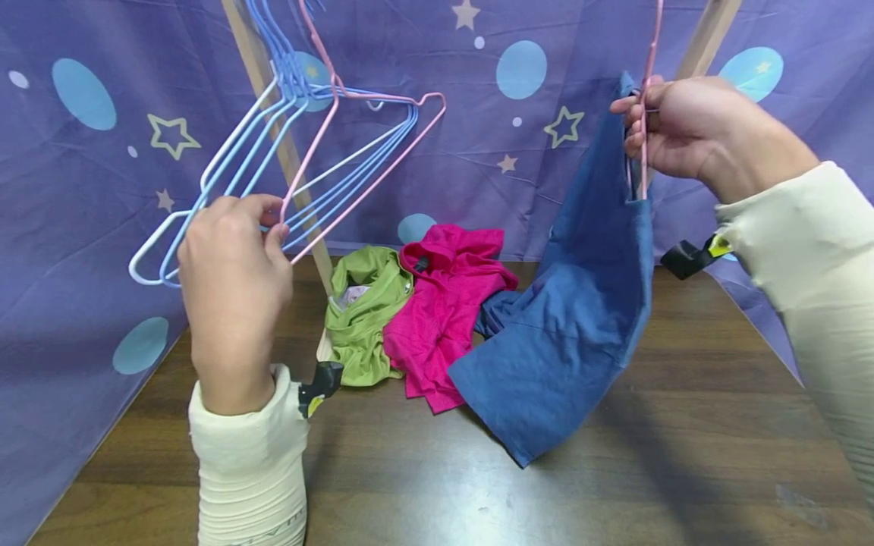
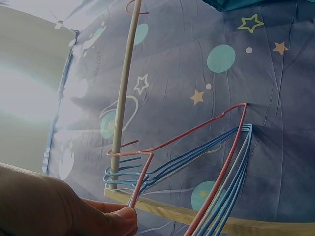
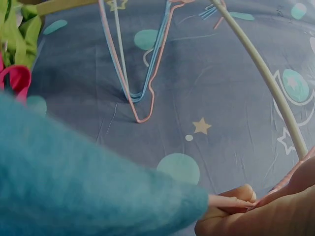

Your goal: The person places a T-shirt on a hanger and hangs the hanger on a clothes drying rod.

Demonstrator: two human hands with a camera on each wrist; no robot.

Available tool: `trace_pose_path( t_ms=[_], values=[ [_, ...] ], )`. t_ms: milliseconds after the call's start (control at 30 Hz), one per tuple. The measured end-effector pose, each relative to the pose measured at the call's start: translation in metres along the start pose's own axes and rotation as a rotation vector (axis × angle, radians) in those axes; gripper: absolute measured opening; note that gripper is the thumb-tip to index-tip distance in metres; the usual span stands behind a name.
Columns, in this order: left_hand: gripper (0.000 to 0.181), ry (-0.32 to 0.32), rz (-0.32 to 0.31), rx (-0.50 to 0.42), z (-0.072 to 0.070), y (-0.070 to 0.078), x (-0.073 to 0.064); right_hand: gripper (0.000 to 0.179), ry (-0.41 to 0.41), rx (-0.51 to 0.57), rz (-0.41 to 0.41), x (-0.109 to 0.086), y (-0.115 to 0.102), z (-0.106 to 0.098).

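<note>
My left hand (image 1: 235, 284) pinches the side of a pink hanger (image 1: 309, 163) between thumb and fingers. Behind that hanger several blue and white hangers (image 1: 239, 152) hang close together. On the right, my right hand (image 1: 703, 133) has its fingers curled round another pink hanger (image 1: 644, 163), near its top corner. A blue garment (image 1: 580, 318) hangs from this second hanger, its lower part draped down toward the table. In the right wrist view the same blue garment (image 3: 93, 177) fills the lower left, and the fingers hold the hanger beside it.
A green garment (image 1: 365, 318) and a bright pink garment (image 1: 451, 318) lie crumpled on the brown wooden table (image 1: 423, 470). Wooden posts (image 1: 280, 121) stand left and right. The hangers hook on a pale rod (image 2: 125, 88). A purple patterned cloth (image 1: 437, 167) covers the back.
</note>
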State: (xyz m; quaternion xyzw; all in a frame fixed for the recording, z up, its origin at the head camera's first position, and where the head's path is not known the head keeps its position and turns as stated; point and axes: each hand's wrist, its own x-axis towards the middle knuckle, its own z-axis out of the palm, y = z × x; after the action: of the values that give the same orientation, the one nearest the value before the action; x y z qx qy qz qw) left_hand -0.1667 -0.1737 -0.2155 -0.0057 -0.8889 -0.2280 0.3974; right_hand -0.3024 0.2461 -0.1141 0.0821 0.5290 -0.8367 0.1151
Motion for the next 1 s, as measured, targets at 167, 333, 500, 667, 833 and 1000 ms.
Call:
trace_pose_path(
  t_ms=[167, 333, 500, 667, 833, 1000],
  values=[
    [0.023, 0.000, 0.003, -0.001, 0.000, 0.000, 0.000, 0.017, 0.019, 0.039, 0.027, 0.001, -0.001, -0.001],
    [0.024, -0.001, 0.010, -0.003, 0.000, 0.000, 0.000, 0.016, 0.029, 0.090, 0.029, 0.000, 0.001, -0.003],
    [0.024, -0.006, 0.007, -0.002, 0.000, 0.000, 0.000, 0.017, 0.028, 0.092, -0.029, -0.003, 0.007, -0.006],
    [0.024, -0.006, 0.010, -0.004, 0.000, 0.001, 0.000, 0.031, 0.034, 0.039, -0.084, -0.007, 0.017, -0.008],
    [0.023, -0.005, 0.016, -0.005, 0.000, 0.002, -0.001, 0.020, -0.025, -0.016, -0.153, -0.014, 0.027, -0.009],
    [0.022, -0.007, 0.012, -0.006, 0.000, 0.003, -0.002, 0.006, -0.035, -0.179, -0.249, -0.023, 0.041, -0.005]
  ],
)
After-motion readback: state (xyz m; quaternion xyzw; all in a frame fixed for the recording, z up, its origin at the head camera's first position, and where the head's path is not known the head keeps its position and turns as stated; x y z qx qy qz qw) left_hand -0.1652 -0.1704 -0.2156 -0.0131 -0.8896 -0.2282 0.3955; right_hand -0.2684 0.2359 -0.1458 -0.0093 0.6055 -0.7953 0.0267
